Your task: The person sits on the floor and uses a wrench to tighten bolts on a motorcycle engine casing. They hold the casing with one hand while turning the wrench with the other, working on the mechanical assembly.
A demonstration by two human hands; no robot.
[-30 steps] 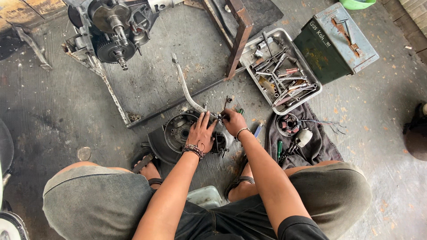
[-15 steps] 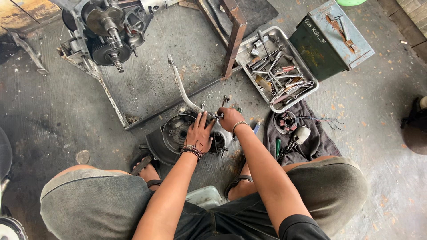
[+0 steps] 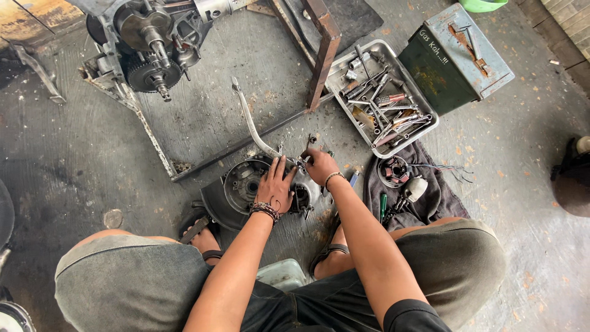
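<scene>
The person squats on the concrete floor over a round, dark metal engine side cover [image 3: 246, 187] lying open side up between the feet. The left hand [image 3: 275, 187] lies flat on the cover's right half, fingers spread, steadying it without closing on anything. The right hand [image 3: 319, 165] is pinched shut on a small metal fitting [image 3: 302, 162] at the cover's far edge, where a long curved silver lever [image 3: 251, 123] joins it.

By the look of it the work is midway: the grey engine block with its exposed gear [image 3: 150, 67] sits stripped far to the left, and a copper-wound stator [image 3: 394, 171] lies on a dark cloth [image 3: 436, 197] to the right. A steel tray of tools [image 3: 424, 126] and a green metal box [image 3: 455, 55] wait farther off.
</scene>
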